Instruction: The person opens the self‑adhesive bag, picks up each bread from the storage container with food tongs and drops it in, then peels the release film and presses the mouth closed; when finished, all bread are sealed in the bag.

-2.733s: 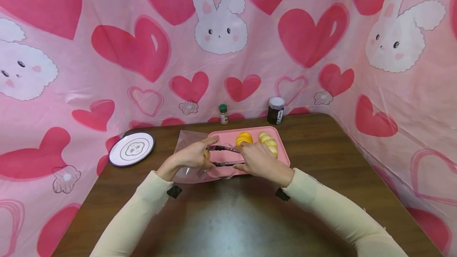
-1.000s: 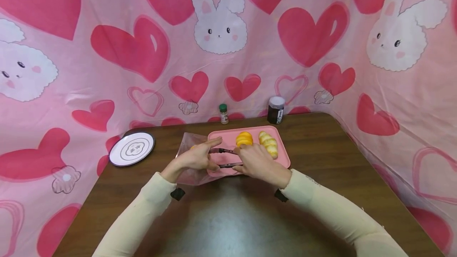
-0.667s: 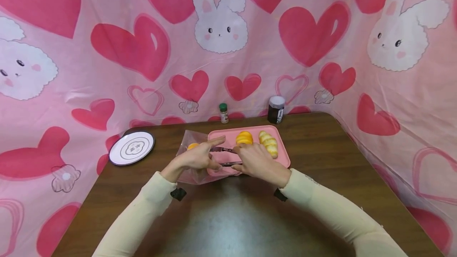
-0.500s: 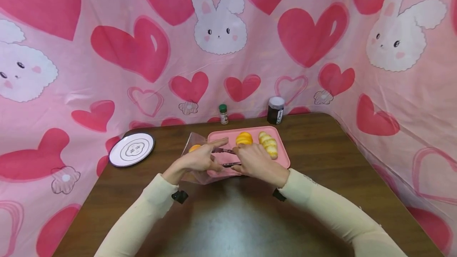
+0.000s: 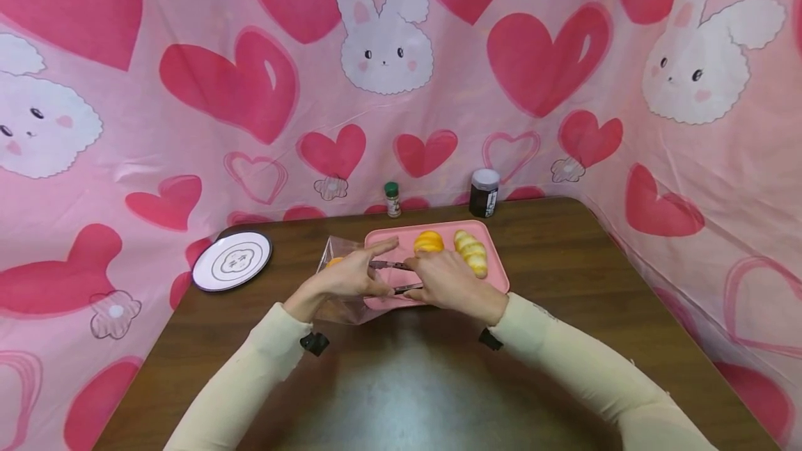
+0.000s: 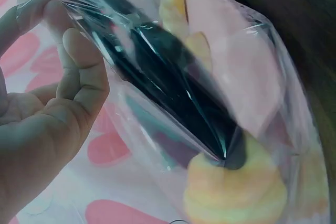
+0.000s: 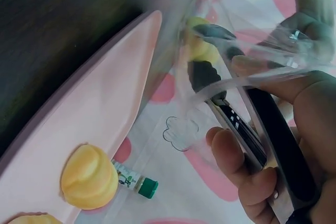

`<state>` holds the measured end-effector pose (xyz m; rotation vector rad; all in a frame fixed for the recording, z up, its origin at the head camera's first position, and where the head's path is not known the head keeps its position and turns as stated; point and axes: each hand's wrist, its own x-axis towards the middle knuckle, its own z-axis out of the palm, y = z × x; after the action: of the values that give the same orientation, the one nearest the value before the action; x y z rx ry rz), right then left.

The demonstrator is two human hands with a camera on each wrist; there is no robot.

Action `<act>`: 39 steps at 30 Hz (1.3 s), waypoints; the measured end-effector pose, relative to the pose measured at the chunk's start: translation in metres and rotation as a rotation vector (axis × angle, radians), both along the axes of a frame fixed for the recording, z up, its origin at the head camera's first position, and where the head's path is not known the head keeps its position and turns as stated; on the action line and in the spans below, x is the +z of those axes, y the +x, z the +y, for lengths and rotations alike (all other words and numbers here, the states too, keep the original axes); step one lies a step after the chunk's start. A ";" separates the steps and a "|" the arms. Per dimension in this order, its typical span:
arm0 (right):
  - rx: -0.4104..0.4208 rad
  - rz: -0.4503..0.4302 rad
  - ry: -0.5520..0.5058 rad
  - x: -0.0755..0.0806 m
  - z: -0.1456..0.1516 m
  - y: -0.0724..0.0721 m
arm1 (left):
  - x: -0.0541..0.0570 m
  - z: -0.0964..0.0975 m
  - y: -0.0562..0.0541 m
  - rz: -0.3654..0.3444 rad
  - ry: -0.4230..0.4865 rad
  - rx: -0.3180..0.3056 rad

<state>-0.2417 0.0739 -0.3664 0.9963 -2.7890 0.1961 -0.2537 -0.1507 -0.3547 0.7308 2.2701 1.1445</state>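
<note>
My left hand (image 5: 347,275) holds the mouth of a clear plastic bag (image 5: 341,308), thumb and fingers spread in a C shape. The right hand (image 5: 452,282) grips black-and-silver tongs (image 7: 254,124), whose dark ends reach through the mouth into the bag. Inside it lies a yellow-orange bread roll (image 6: 236,187), right at the tong ends in the left wrist view; in the head view my left hand partly hides this roll. Beside the hands, a pink tray (image 5: 395,235) bears an orange-yellow bun (image 5: 429,241) and a striped, pale yellow bread (image 5: 471,254).
A white plate (image 5: 232,262) with a dark rim lies at the table's left. Behind the tray stand a small green-capped shaker bottle (image 5: 392,200) and a dark jar with a pale lid (image 5: 484,193). Pink heart-and-rabbit cloth (image 5: 464,110) hangs behind and beside the brown table (image 5: 551,249).
The bread roll, first at the left hand's fingers, now shows farther left, deeper in the bag. My left hand has shifted slightly right. The right hand keeps the tongs nearly in place.
</note>
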 end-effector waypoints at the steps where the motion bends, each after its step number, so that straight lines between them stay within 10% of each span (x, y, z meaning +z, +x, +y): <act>1: -0.002 0.003 0.010 -0.001 0.000 0.000 | 0.000 0.000 0.000 -0.002 0.006 -0.007; 23: -0.038 -0.087 -0.007 0.014 0.017 -0.007 | 0.007 -0.017 -0.011 0.168 -0.278 0.079; 39: -0.046 -0.185 -0.089 0.029 0.058 -0.012 | 0.008 -0.028 -0.016 0.146 -0.305 0.137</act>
<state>-0.2539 0.1317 -0.3375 0.9361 -2.9346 0.4223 -0.2699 -0.1786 -0.3465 0.5610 2.5743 0.7960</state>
